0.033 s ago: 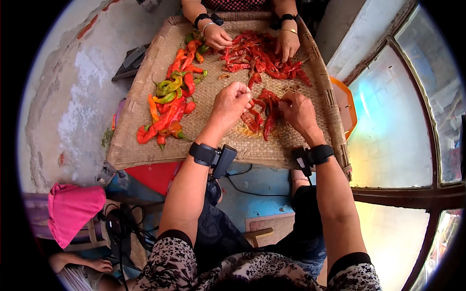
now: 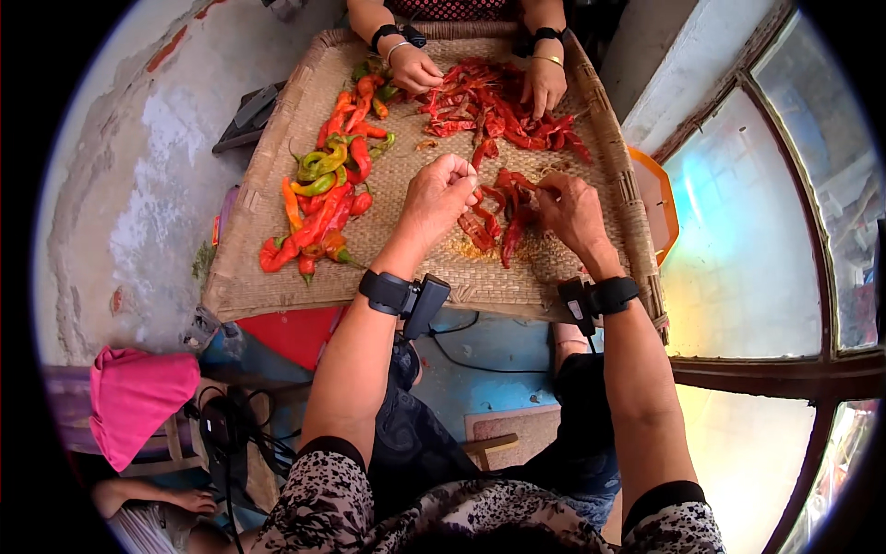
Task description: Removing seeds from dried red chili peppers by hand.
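Observation:
On a woven tray [image 2: 258, 138] lie dried red chili peppers [image 2: 512, 208] in a small loose heap between my two hands. My left hand [image 2: 438, 198] is closed in a pinch at the heap's left side, with a dried red chili at its fingertips. On the other side, my right hand [image 2: 574, 214] is closed too, thumb and fingers bent together beside the heap; what they hold is hidden. Pale yellow seeds [image 2: 531, 249] are scattered on the weave below the heap. Fresh red, orange and green peppers [image 2: 323, 198] form a long row on the left.
Across the tray another person's hands [image 2: 415, 69] work at a larger pile of dried red chilies [image 2: 489, 102]. A window [image 2: 738, 222] borders the right side, with an orange-rimmed container [image 2: 653, 203] by the tray. A pink cloth [image 2: 143, 402] and black cables [image 2: 245, 429] are at lower left.
My right hand has shifted slightly to the right. The left hand stays where it was, and the other person's right-side hand has moved a little left.

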{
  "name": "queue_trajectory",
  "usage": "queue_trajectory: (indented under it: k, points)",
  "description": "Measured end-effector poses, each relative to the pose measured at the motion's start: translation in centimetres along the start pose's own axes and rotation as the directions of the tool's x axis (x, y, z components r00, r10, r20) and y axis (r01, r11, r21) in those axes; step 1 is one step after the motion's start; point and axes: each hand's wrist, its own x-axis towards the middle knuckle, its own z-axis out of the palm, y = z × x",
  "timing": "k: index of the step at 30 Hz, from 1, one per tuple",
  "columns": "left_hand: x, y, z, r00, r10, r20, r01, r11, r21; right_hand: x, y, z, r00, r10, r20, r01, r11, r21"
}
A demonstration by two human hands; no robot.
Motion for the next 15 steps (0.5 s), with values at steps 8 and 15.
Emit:
queue_trajectory:
  k: [8,15]
  points:
    - [-0.1,0.9,1.1,0.999,-0.05,0.013,0.05,0.999,-0.012,0.8,4.0,-5.4,0.943,0.334,-0.01,-0.057,0.189,0.98]
    - [0.4,1.0,1.7,0.996,-0.079,0.038,0.076,0.995,0.059,0.3,1.6,-3.5,0.96,0.241,0.145,-0.271,0.651,0.709]
